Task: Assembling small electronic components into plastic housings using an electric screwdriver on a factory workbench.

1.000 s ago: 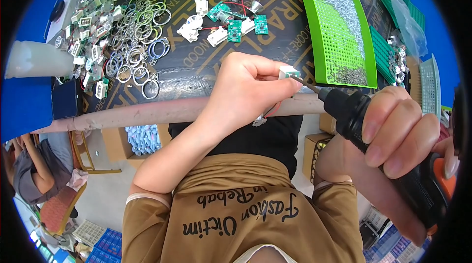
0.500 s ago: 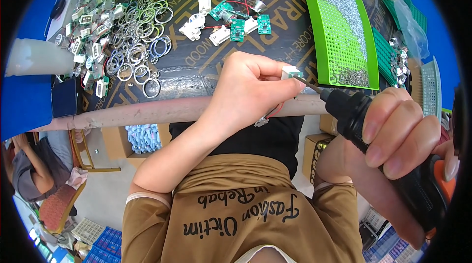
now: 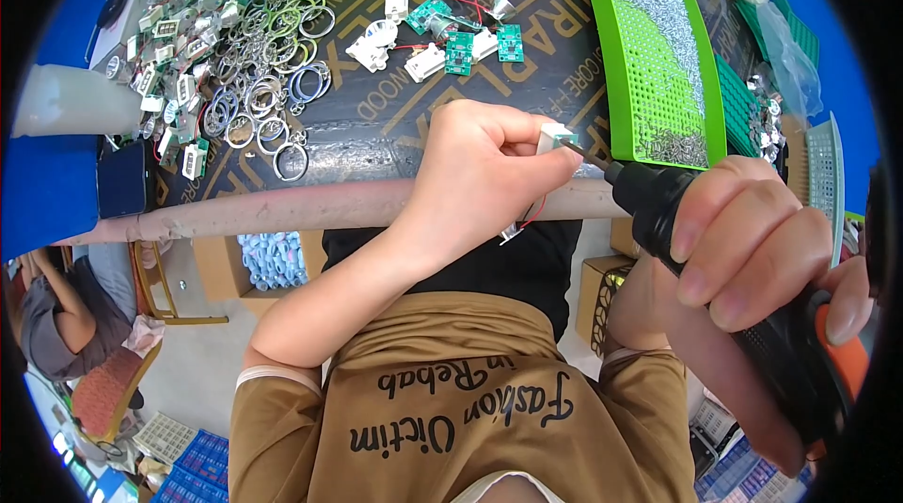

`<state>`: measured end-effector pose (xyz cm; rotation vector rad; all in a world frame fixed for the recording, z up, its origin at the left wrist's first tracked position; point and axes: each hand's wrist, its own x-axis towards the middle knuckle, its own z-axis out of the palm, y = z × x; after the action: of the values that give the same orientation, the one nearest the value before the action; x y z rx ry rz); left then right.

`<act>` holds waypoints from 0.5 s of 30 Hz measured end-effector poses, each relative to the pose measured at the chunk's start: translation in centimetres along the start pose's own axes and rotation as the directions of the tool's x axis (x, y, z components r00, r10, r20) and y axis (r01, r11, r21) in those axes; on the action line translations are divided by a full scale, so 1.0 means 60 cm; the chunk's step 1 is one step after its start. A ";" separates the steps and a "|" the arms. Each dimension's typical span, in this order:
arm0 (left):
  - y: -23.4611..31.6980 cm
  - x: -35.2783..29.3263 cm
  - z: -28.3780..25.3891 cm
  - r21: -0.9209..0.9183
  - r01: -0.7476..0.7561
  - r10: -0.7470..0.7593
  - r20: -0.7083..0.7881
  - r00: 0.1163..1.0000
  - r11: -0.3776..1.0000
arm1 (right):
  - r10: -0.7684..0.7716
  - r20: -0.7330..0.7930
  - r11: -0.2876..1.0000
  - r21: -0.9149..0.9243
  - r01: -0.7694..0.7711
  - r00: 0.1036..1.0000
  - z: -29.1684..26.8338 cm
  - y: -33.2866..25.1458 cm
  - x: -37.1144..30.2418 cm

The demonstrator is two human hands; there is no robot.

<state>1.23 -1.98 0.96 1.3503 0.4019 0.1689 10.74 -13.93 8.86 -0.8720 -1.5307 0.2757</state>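
Note:
My left hand (image 3: 480, 169) pinches a small white plastic housing with a green circuit board (image 3: 559, 134) between thumb and forefinger, just over the table's front edge. Red and dark wires run down below the hand to a small lamp piece (image 3: 511, 234) that dangles there. My right hand (image 3: 752, 239) is wrapped round a black and orange electric screwdriver (image 3: 649, 202). Its thin bit points left and reaches the circuit board beside my left thumb. Whether the tip sits in a screw is too small to tell.
Several circuit boards with reflectors (image 3: 459, 51) lie mid-table. Metal key rings (image 3: 273, 132) and more white housings (image 3: 195, 160) are heaped at left. A green perforated tray (image 3: 616, 117) with small screws stands at right. A person (image 3: 71, 315) sits at far left.
My right hand and the screwdriver have shifted slightly left and up. The dangling lamp piece has swung a little and turned. My left hand keeps its pinch on the housing.

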 end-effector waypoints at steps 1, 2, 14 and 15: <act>0.000 0.000 0.000 0.006 0.000 0.000 0.000 1.000 1.000 | -0.002 0.006 1.000 -0.016 0.002 1.000 0.003 0.001 0.002; 0.000 -0.001 -0.001 0.013 0.001 -0.001 0.001 1.000 1.000 | -0.004 0.012 0.999 -0.033 0.005 1.000 0.005 0.001 0.004; -0.002 -0.002 0.002 0.031 -0.003 0.003 0.017 1.000 0.999 | 0.074 -0.040 0.995 -0.057 -0.076 0.996 0.003 -0.014 0.013; -0.003 -0.001 -0.001 0.060 0.020 -0.022 0.039 0.999 0.998 | 0.082 0.031 0.996 0.031 -0.083 0.996 -0.014 -0.017 0.010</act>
<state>1.09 -1.99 0.78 1.4054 0.3901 0.1134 11.21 -14.50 10.10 -0.9104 -1.5160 0.3744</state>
